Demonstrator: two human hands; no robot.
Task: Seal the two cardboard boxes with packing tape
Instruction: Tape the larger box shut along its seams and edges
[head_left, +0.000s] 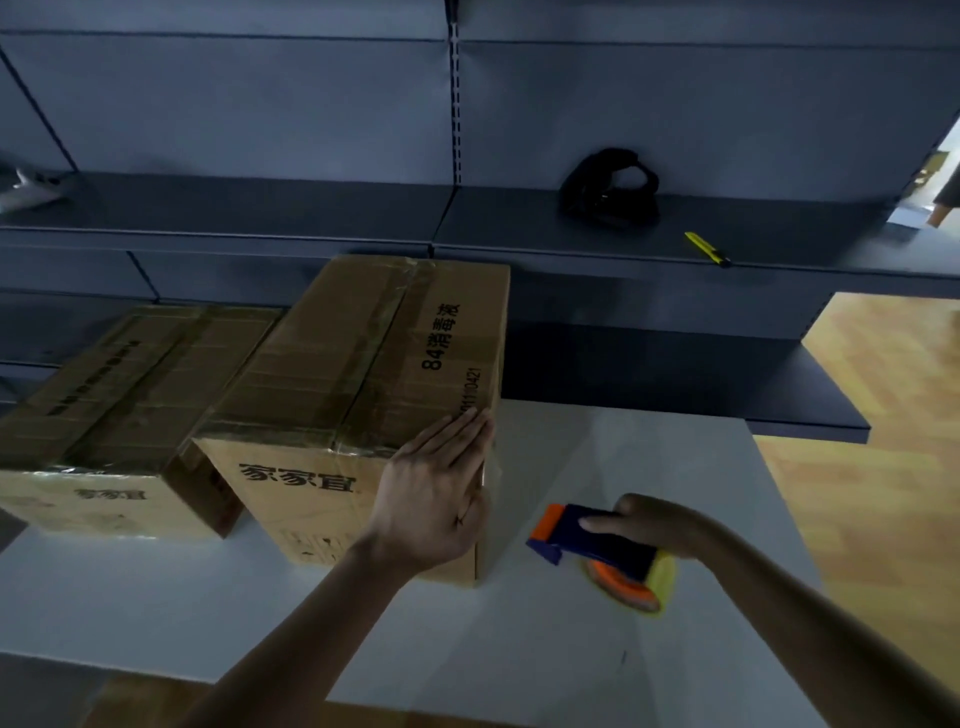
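Dark shelving (571, 218) backs a white table (675, 467). On it stand a taller box (363, 364) and, just beside it, a lower box (119, 395), both with taped top seams. The left hand (436, 493) lies flat on the taller box's corner, probably steadying it. The right hand (654, 519) grips the dispenser (597, 545) alongside, ready.

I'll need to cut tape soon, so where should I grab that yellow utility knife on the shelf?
Pinch the yellow utility knife across the middle of its body, from above and in front. It lies flat and slanted near the open front edge of the shelf; its dark end points right, so keep fingers off that.
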